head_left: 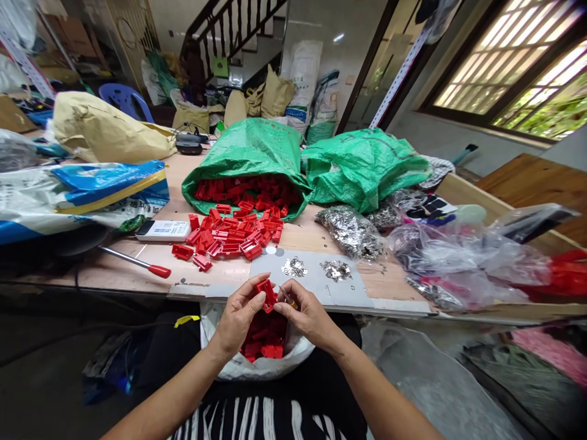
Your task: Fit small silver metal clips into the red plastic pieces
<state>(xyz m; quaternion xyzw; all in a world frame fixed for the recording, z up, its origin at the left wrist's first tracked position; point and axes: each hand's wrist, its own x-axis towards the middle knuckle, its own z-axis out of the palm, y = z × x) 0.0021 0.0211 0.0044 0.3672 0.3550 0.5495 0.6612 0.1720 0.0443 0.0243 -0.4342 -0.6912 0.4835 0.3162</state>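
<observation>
Above a white sack (298, 360) of red parts in the lap, my left hand (241, 311) pinches a red plastic part (266, 294) between thumb and fingers. My right hand (305, 308) is at the part's right side, its thumb close to the part's edge and its fingers curled round a small tool with a yellowish end (291, 302). Just beyond the hands, a grey sheet (316, 296) bears two small piles of metal pieces (294, 267), (336, 271). A heap of red parts (229, 235) lies at the mouth of a green sack (257, 146).
Another green sack (362, 162) and a bag of metal pieces (351, 232) stand right of centre. Clear plastic bags (458, 250) crowd the right side. To the left are a white box (164, 230), a red-tipped lever (158, 270) and a blue-white sack (92, 189).
</observation>
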